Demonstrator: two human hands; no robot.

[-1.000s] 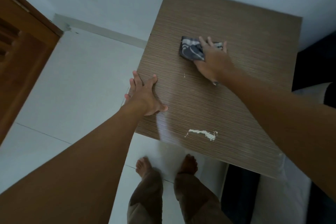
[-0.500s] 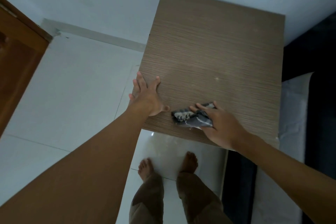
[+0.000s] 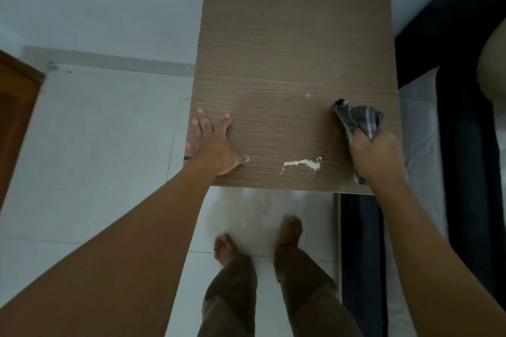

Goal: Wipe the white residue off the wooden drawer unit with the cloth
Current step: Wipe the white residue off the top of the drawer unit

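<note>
The brown wood-grain top of the drawer unit [image 3: 287, 57] fills the middle of the view. A streak of white residue [image 3: 301, 164] lies near its front edge, and a small white speck [image 3: 308, 95] sits further back. My left hand [image 3: 216, 145] rests flat with spread fingers on the front left corner of the top. My right hand [image 3: 376, 156] grips a bunched grey checked cloth [image 3: 358, 117] at the front right of the top, just right of the streak. The cloth sticks up past my fingers and a corner hangs below my hand.
A white wall runs behind the unit and pale floor tiles [image 3: 95, 145] lie to its left. A wooden door [image 3: 16, 107] stands at far left. A dark bed frame [image 3: 465, 145] with a white mattress [image 3: 421, 123] borders the unit's right side. My bare feet [image 3: 257, 238] stand before it.
My right hand carried the cloth from the back of the top down over the streak near the front edge, then right to the front right corner. The streak shows again. My left hand stayed put.
</note>
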